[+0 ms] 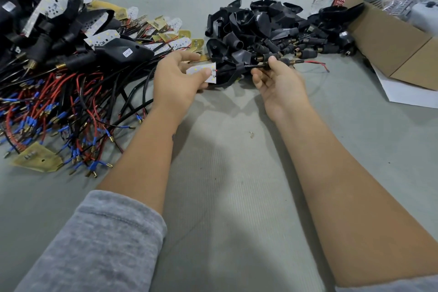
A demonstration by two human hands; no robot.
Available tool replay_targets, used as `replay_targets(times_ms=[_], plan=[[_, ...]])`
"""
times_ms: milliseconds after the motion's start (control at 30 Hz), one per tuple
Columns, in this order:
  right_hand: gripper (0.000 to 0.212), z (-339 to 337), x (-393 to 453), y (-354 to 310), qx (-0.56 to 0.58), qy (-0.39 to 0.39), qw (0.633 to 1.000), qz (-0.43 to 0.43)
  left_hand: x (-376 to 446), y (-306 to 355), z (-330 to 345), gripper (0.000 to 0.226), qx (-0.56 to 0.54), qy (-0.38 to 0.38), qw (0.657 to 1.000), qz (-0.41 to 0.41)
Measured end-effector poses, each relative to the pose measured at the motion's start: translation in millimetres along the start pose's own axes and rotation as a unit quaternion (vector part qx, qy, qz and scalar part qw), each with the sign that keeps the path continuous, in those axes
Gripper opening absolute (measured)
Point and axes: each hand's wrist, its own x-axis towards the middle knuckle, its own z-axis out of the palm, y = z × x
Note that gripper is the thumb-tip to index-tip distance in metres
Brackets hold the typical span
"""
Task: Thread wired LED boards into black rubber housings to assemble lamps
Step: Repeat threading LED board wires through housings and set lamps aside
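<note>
LED board, white and dotted with small chips, is being pinched by the left hand, thumb lying across its face, just above the grey table; its wired end is sitting at the mouth of a black rubber housing; the right hand, palm turned up, is gripping the housing's narrow stem between thumb and curled fingers; red wire is trailing out past the stem; both forearms are reaching forward, converging; loose housings are lying heaped behind, finished lamps piled left.
</note>
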Motion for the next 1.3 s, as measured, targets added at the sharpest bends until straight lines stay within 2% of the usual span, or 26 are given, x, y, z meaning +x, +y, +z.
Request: replay_targets(times_ms=[233, 467, 600, 767, 1000, 1133, 1300], plan=[[0.015, 2, -6, -3, 0.057, -0.036, 0.998, 0.017, -4, 5, 0, 0.004, 0.026, -0.009, 1.0, 0.005], [0.015, 6, -11, -5, 0.089, -0.069, 0.993, 0.017, -6, 13, 3, 0.012, -0.135, -0.078, 0.985, -0.075], [0.001, 8, -11, -3, 0.062, -0.071, 0.995, -0.013, -5, 13, 3, 0.011, -0.196, -0.099, 0.967, -0.13], [0.003, 7, -11, -2, 0.014, -0.078, 0.996, -0.033, -1, 14, 4, 0.013, -0.222, -0.048, 0.963, -0.143], [0.007, 15, -20, 9, -0.113, -0.102, 0.986, -0.07, -8, 12, 12, 0.022, -0.142, -0.022, 0.986, -0.086], [0.006, 18, -23, 7, -0.082, -0.101, 0.991, -0.043, -9, 14, 12, 0.02, -0.143, -0.001, 0.987, -0.069], [0.035, 17, -22, 3, -0.05, -0.082, 0.995, 0.005, -9, 15, 10, 0.014, -0.194, 0.016, 0.977, -0.081]])
